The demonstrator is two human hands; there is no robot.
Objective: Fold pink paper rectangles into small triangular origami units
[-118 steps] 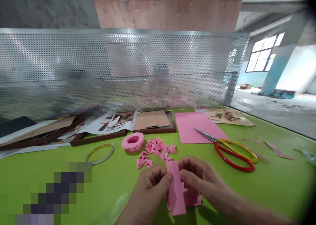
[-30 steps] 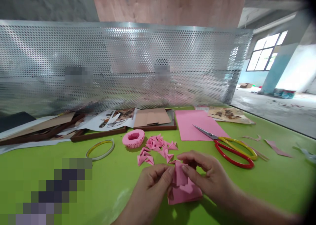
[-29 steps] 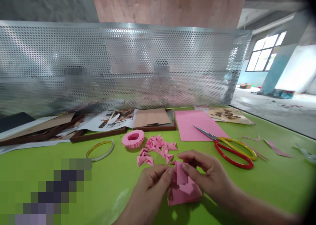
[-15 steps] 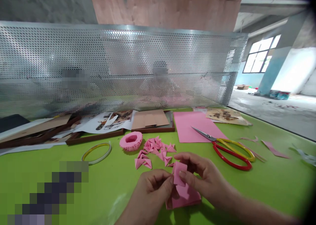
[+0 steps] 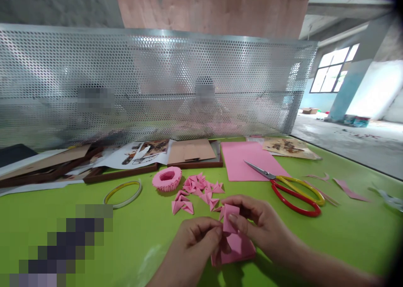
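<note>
Head camera view, looking forward and down across a bright green plastic-topped bench. At the centre, a narrow strip of folded pink paper is held upright between two bare hands, above a wider piece of pink paper that reaches down to the bench. The fingers hide whether the two pieces are joined. The left hand sits at the strip's left side, its fingers together and clamped on the paper. The right hand sits at the strip's right side, its fingers also together and pressing on the paper.

Just beyond the strip and to its left lies a loose heap of small folded pink paper triangles. Farther left is a round, ring-shaped pink bowl built from folded paper, and past that, a thin yellow and white hoop. To the strip's right lie steel scissors with red and yellow handles, their blades pointing toward a flat sheet of pink paper beyond the strip. Narrow pink paper offcuts lie farther right. Well beyond the strip stands a perforated metal panel.
</note>
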